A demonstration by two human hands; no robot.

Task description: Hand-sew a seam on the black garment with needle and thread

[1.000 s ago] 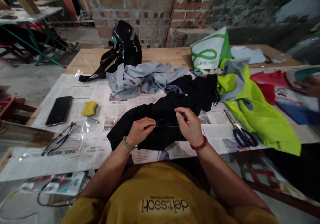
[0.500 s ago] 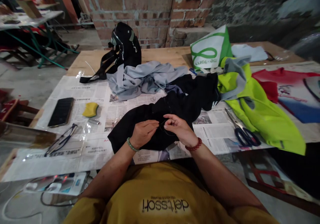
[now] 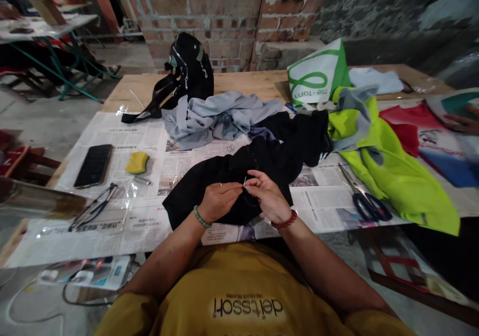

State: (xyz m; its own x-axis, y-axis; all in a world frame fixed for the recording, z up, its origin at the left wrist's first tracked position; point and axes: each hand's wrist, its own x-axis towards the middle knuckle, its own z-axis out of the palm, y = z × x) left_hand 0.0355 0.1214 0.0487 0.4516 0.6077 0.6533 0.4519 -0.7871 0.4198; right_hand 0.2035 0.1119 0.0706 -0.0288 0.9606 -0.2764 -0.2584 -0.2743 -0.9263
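My left hand [image 3: 221,202] has its fingertips pinched together at the lower end of a thin, pale sewing needle [image 3: 244,180] that points up. Meeting it from the other side, my right hand [image 3: 268,198] has its thumb close against the same spot, with the index finger curved above. A loop of dark thread hangs by the right thumb; its exact path is hard to see. Under both hands lies a black garment [image 3: 204,178], spread on newspaper. A green bead bracelet circles my left wrist, a red one my right.
Left on the newspaper [image 3: 108,238] are a phone [image 3: 93,165], a sponge [image 3: 136,162] and glasses [image 3: 95,206]. Scissors [image 3: 366,201] lie at right beside a neon-yellow garment [image 3: 404,176]. Behind are grey cloth [image 3: 220,116], a black bag [image 3: 194,71] and another person's hand [image 3: 466,122] with an iron.
My hands have come together, fingertips now meeting, and the needle shows upright between them. At the right edge, another person's hand and an iron have moved further into view.
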